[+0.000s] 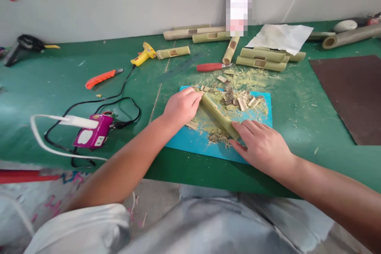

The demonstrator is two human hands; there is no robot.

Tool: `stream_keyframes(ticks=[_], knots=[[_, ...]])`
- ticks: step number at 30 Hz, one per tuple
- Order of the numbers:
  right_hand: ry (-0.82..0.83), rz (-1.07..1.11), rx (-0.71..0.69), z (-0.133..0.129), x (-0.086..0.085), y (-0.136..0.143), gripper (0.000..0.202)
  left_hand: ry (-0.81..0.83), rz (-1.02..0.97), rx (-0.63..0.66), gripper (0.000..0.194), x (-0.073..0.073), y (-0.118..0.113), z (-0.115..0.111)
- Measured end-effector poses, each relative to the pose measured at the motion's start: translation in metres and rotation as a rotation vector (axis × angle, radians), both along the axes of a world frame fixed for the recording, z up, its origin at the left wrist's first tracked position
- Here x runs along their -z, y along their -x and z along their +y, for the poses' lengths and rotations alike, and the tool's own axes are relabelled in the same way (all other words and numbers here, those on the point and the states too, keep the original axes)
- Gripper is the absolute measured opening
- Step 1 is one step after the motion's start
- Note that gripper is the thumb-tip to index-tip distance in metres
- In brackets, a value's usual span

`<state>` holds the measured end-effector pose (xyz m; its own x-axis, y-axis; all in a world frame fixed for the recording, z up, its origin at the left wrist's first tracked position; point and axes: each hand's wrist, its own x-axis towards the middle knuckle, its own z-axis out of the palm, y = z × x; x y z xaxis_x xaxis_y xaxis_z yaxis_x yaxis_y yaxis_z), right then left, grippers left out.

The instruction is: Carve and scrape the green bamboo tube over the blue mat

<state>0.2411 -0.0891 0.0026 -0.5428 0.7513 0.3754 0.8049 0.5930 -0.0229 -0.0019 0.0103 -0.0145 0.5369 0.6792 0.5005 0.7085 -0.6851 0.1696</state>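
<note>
A green bamboo tube (216,114) lies slantwise over a blue mat (193,141), its upper side showing a cut opening. My left hand (183,106) grips the tube's far left end, fingers pressed together. Around its near right end my right hand (260,143) is closed, thumb below and fingers on top. Shavings and bark chips (242,102) cover much of the mat beside the tube. Behind the mat lies a red-handled knife (210,67), touched by neither hand.
Several cut bamboo tubes (262,64) lie at the back, some under white paper (278,36). To the left are an orange cutter (101,79), a yellow glue gun (145,54) and a purple power adapter (94,131) with cords. A brown board (351,95) lies right.
</note>
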Motion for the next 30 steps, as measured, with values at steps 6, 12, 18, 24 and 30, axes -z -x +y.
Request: stream_keyframes(ticks=[6, 12, 18, 24, 30], knots=[[0.036, 0.08, -0.007, 0.005, 0.002, -0.001, 0.034, 0.003, 0.003, 0.011, 0.023, 0.003, 0.001, 0.007], [-0.004, 0.015, 0.066, 0.008, 0.003, -0.005, 0.032, -0.004, -0.042, -0.032, 0.021, 0.002, 0.002, 0.008], [0.018, 0.008, 0.062, 0.008, 0.0, -0.006, 0.035, -0.015, -0.027, -0.065, 0.022, 0.002, 0.005, 0.01], [-0.065, 0.002, 0.033, 0.007, 0.003, 0.0, 0.031, -0.003, -0.012, 0.045, 0.026, 0.003, -0.003, -0.001], [-0.089, -0.014, 0.022, 0.006, 0.003, 0.002, 0.028, -0.025, -0.03, 0.057, 0.027, 0.003, 0.0, -0.003]])
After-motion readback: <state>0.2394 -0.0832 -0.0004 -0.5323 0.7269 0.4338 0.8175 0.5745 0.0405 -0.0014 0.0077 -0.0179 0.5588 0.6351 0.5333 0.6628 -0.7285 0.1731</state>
